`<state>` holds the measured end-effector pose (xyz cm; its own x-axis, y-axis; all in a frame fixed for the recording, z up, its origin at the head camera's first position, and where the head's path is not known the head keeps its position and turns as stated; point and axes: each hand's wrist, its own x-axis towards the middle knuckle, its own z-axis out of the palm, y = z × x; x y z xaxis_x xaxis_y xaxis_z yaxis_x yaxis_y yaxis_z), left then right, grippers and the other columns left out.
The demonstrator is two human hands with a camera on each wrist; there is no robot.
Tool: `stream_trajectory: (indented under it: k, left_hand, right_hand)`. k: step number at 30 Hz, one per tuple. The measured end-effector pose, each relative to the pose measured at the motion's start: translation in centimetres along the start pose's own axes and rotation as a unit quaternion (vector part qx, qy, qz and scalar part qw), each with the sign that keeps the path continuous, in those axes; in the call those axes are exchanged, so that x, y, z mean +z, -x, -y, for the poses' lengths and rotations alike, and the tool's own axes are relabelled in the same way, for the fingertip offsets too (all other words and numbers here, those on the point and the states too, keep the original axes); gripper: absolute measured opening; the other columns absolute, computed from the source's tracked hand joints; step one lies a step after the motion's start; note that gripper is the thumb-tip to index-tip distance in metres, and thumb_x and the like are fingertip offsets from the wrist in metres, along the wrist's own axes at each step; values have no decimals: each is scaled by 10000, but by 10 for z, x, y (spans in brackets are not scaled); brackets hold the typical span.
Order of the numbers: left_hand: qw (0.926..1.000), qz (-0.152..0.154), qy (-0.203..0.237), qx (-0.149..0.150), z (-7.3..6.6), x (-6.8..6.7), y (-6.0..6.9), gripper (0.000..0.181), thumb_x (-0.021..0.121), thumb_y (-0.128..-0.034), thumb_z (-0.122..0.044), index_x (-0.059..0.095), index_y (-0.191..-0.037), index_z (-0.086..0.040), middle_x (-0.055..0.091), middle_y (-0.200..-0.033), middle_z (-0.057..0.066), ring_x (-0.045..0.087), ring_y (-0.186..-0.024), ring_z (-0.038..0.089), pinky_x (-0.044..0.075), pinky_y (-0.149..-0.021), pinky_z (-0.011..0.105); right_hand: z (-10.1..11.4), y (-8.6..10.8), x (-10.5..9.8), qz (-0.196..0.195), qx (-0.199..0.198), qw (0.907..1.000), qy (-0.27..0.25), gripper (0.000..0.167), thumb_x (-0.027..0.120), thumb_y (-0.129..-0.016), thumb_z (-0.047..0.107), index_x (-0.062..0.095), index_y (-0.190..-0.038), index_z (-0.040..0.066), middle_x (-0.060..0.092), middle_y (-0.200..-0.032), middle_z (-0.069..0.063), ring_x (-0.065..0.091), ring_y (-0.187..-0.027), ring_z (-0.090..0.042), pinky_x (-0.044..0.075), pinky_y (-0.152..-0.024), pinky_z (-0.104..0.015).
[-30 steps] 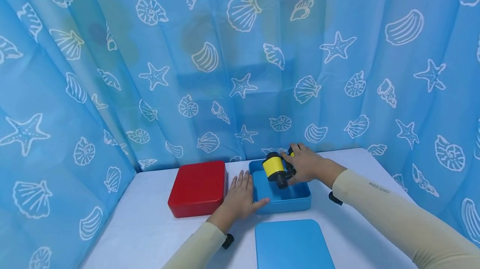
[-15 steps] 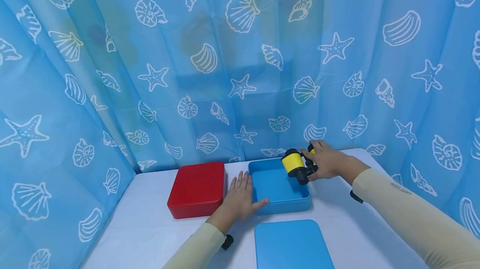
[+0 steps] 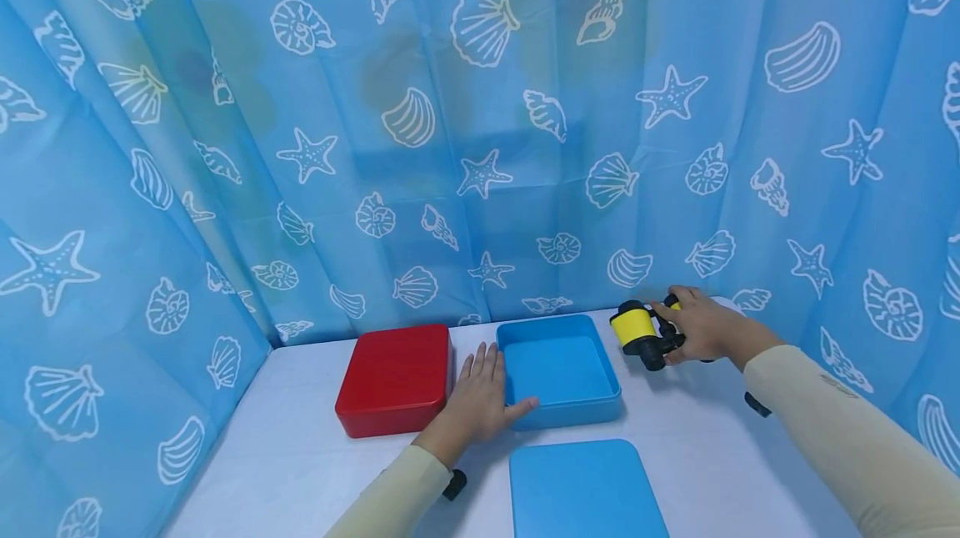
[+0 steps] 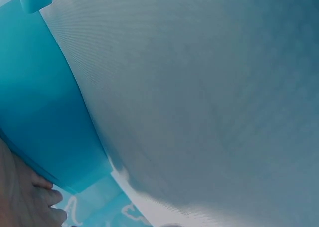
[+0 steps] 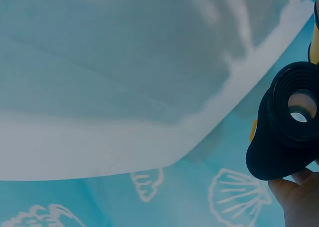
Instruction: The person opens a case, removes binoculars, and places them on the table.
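Sitting at L: closed red box (image 3: 397,371), contents hidden. Next, L hand (image 3: 482,394) w/ fingers out straight, against L side of blue box (image 3: 573,414), which is uncovered, inner floor showing. Blue lid (image 3: 585,488) flat on white table (image 3: 285,455) in front. R hand (image 3: 707,331) grasps yellow/black binocs (image 3: 636,326) just R of box.

Backdrop's a bright blue curtain (image 3: 337,96) hanging in loose folds across the back and both sides, covered in white doodly seashells (image 3: 483,29) and starfish (image 3: 671,96). There are some fuzzy yellowish patches (image 3: 232,62) toward the upper left too, can't really tell what they are. Worktop (image 3: 285,421) is white, with its back edge right by the curtain. Chunky red box (image 3: 393,375) sits on its left half, flat top, rounded corners, pretty glossy red.
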<state>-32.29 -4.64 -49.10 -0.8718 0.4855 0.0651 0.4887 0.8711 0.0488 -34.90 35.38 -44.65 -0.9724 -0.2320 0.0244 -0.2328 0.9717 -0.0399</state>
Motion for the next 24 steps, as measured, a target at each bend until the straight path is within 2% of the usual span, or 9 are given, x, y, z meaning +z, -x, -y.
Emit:
stream_trajectory:
  k: [4,13,24]
  left_hand:
    - [10000,-34,13,2,0,1,-1,1075,207,-806,-858,85,-1571,-114,110,-1621,74,50,-1475,306,132,-1150,493]
    - [9999,-113,43,28,1,1,1,1063,231,-818,-845,108,-1569,-103,131,-1617,86,76,-1471,320,162,-1144,508]
    - [10000,-67,37,-12,0,0,0,1061,241,-813,-848,87,-1572,-123,108,-1622,70,66,-1473,308,159,-1145,502]
  right_hand:
    - [-6,3,5,99,160,9998,-18,1113,776,-624,676,390,-1489,92,262,-1455,-326,255,-1294,-543,309,-956,-725]
    - [-13,8,20,115,247,9996,-100,1128,805,-589,667,415,-1475,88,231,-1468,-324,236,-1293,-552,290,-950,-738]
    - [-21,10,39,286,314,9988,-241,1108,820,-595,634,416,-1478,101,240,-1460,-344,231,-1291,-586,326,-903,-750]
